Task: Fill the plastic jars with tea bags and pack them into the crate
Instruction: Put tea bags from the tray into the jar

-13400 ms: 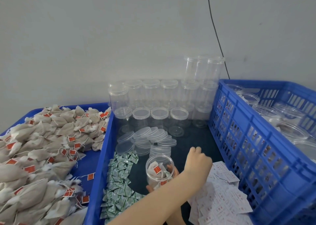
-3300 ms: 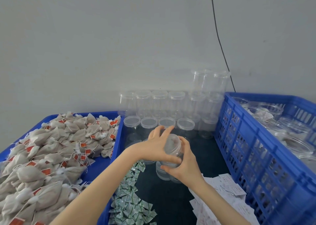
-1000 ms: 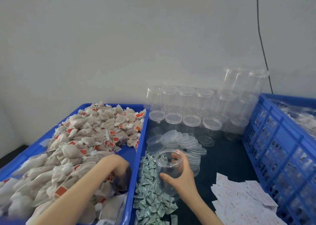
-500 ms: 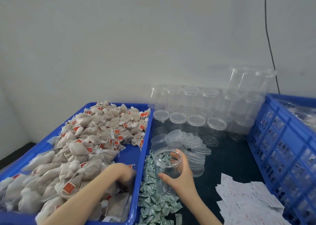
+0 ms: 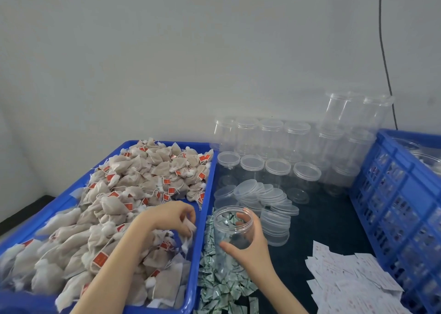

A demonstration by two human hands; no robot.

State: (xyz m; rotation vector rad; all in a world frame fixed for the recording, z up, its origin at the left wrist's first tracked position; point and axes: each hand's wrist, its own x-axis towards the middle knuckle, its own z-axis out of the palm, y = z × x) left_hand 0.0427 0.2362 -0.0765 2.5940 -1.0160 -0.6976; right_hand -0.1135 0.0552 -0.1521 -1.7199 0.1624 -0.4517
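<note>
Right hand [image 5: 250,244] is wrapped round an open, empty clear jar [image 5: 232,232], standing upright. At 9 o'clock of it, left hand [image 5: 170,218] pinches a tea bag [image 5: 189,226] over the blue tray [image 5: 204,192]. Blue crate [image 5: 391,194] sits off at 3 o'clock.

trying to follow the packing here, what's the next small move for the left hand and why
Probably carry the tea bag rightward over the tray's blue wall and drop it into the open jar. The left hand pinches a bag just above the pile, while the right hand holds the lidless jar upright beside the tray, and it looks empty.
</note>
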